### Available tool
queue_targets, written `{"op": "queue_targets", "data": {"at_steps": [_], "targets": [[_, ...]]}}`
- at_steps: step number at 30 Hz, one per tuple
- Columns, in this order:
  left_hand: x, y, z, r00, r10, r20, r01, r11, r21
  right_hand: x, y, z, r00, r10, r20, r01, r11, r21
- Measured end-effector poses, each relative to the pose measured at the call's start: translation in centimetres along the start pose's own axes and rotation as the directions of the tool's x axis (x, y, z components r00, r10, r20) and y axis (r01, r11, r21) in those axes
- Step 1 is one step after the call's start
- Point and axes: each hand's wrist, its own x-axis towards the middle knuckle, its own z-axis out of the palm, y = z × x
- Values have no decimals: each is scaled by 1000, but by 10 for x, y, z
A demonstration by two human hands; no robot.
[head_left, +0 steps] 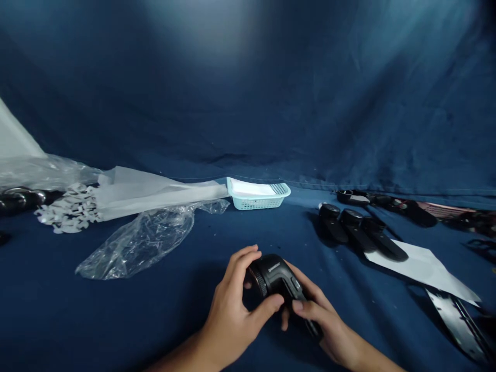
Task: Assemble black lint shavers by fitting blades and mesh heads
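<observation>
Both hands hold one black handheld device (276, 269) with an angled round head, a ridged ring and small light lettering on its top. My left hand (234, 305) curls around the head, fingertips near the ring and thumb against the body. Wrapped around the handle, my right hand (321, 320) has its thumb pressed on the upper side. The device is tilted, its head to the upper left. What the head's underside looks like is hidden. To the right lie several similar black devices (352, 219) with round heads, side by side.
A light blue plastic basket (259, 203) holding white paper stands at the back. Left of it lie white sheets (155, 194), a heap of small white pieces (72, 209) and a clear plastic bag (143, 243). A white sheet (422, 266) and assorted dark parts (422, 212) lie right.
</observation>
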Motion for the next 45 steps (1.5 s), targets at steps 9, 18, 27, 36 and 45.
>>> {"op": "queue_targets", "data": {"at_steps": [9,18,27,36,45], "targets": [[1,-4,4,998,-53,32,57,988,-146,5,-5,5,1000,-1,1,1,997,83],[2,-2,0,995,-52,88,61,994,-93,5,-3,1,998,6,61,-11,997,70],[1,-3,-3,989,-53,140,58,998,-35,-3,-8,8,999,33,31,-29,993,-112],[-1,0,-1,999,-1,48,-3,997,72,-8,-7,1,1000,-21,21,28,920,-392],[-8,4,1,980,188,-64,-175,970,166,-9,2,-2,947,-290,136,310,724,-617]]}}
